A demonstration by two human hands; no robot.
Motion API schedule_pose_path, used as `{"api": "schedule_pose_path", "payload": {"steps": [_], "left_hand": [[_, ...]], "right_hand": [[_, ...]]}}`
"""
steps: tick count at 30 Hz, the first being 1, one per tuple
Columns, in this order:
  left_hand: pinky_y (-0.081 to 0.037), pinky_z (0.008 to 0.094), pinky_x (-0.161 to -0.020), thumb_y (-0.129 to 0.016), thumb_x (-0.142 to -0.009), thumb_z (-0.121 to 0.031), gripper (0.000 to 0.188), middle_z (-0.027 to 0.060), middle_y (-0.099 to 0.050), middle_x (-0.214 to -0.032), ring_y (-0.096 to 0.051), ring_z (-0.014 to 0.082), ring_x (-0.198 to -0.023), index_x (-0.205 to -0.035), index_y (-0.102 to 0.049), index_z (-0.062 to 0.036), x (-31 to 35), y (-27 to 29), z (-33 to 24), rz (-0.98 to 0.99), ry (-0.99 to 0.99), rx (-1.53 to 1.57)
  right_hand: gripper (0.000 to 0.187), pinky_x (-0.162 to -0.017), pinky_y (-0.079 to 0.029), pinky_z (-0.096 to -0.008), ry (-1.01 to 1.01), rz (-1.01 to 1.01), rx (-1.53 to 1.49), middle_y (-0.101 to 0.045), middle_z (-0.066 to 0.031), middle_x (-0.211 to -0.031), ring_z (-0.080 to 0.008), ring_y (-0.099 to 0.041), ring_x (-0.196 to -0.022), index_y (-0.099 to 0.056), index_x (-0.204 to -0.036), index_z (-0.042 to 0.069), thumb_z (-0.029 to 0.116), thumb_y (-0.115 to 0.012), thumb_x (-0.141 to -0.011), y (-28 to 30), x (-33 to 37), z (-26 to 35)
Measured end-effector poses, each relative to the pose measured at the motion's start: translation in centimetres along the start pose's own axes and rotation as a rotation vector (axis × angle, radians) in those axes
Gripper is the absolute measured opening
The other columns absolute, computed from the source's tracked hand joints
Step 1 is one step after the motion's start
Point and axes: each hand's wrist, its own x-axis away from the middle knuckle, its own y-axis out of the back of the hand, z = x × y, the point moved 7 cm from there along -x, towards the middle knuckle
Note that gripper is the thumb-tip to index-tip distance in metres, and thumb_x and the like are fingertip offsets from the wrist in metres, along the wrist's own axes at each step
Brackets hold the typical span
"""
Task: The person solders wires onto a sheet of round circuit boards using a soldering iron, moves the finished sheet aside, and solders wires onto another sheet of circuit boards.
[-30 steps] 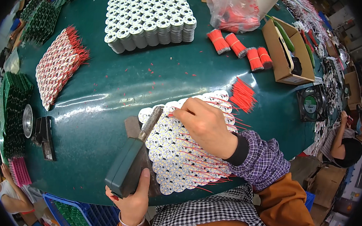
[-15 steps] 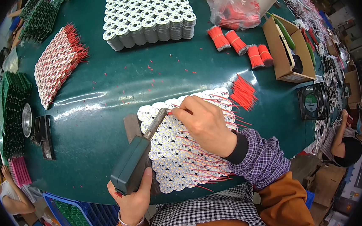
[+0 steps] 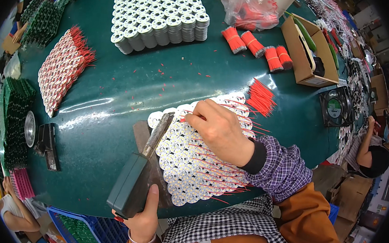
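My left hand (image 3: 144, 220) is wrapped round a dark green soldering gun (image 3: 128, 185), whose metal barrel slants up and away from me. The barrel's tip lies over the upper left edge of a panel of round white circuit boards (image 3: 177, 161). My right hand (image 3: 219, 130) is over the upper part of the panel, its thumb and finger pinched on a red wire (image 3: 182, 119) that shows only as a bit of red. More red wires lie across the boards toward the right. Under the panel's left side sits a flat brownish plate (image 3: 141, 133).
Loose red wires (image 3: 261, 98) lie beyond the panel, with bundled ones (image 3: 234, 39) farther back. Stacked round boards (image 3: 161, 20), a wired panel (image 3: 61, 72), a cardboard box (image 3: 314, 74), a small black fan (image 3: 336, 106) and a metal lamp (image 3: 30, 129) surround the work. Other people sit at both sides.
The soldering gun has shifted left and toward me, so its tip has drawn away from my right fingertips. My right hand has barely moved.
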Motion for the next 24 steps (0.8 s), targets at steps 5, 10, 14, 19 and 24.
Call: {"api": "schedule_pose_path", "payload": {"steps": [5,10,14,19,24], "left_hand": [[-0.045,0.0255,-0.052,-0.076,-0.082,0.007,0.039,0.0093,-0.070,-0.096,-0.058,0.0116,-0.061,-0.120,-0.066,0.0052,0.6,0.5,1.1,-0.001,0.093,0.023],[-0.048,0.0253,-0.054,-0.078,-0.080,0.007,0.039,0.0101,-0.072,-0.097,-0.060,0.0108,-0.063,-0.117,-0.068,0.0052,0.5,-0.2,0.0,0.038,0.069,0.041],[-0.049,0.0250,-0.055,-0.080,-0.080,0.005,0.033,0.0087,-0.073,-0.095,-0.061,0.0105,-0.064,-0.112,-0.070,0.0055,0.5,-0.7,0.1,0.082,0.118,0.064],[-0.049,0.0251,-0.055,-0.080,-0.080,0.005,0.030,0.0077,-0.072,-0.092,-0.062,0.0106,-0.064,-0.108,-0.071,0.0054,0.3,-0.9,-0.2,0.098,0.058,0.040],[-0.049,0.0246,-0.055,-0.081,-0.080,0.004,0.029,0.0076,-0.072,-0.092,-0.061,0.0102,-0.065,-0.107,-0.071,0.0050,0.3,-1.2,-0.1,0.126,0.094,0.062]], "right_hand": [[0.018,-0.062,-0.049,-0.0359,0.036,-0.040,0.014,-0.056,-0.0079,-0.082,-0.0232,-0.060,-0.074,-0.070,-0.094,0.001,0.002,-0.070,-0.076,2.3,0.2,1.3],[0.021,-0.062,-0.050,-0.0353,-0.002,0.027,-0.014,-0.057,-0.0068,-0.081,-0.0229,-0.062,-0.075,-0.072,-0.097,0.002,0.002,-0.070,-0.076,1.8,1.6,1.3],[0.023,-0.060,-0.051,-0.0341,-0.010,0.010,-0.006,-0.058,-0.0056,-0.081,-0.0213,-0.063,-0.074,-0.072,-0.099,0.003,0.001,-0.070,-0.076,1.2,2.2,0.9],[0.022,-0.058,-0.051,-0.0337,-0.004,0.009,-0.005,-0.057,-0.0053,-0.080,-0.0201,-0.063,-0.072,-0.073,-0.098,0.004,0.002,-0.071,-0.077,0.9,2.2,0.8],[0.020,-0.056,-0.050,-0.0333,-0.015,0.000,0.001,-0.056,-0.0051,-0.079,-0.0196,-0.062,-0.070,-0.074,-0.097,0.004,0.002,-0.071,-0.077,0.9,2.2,0.8]]}}
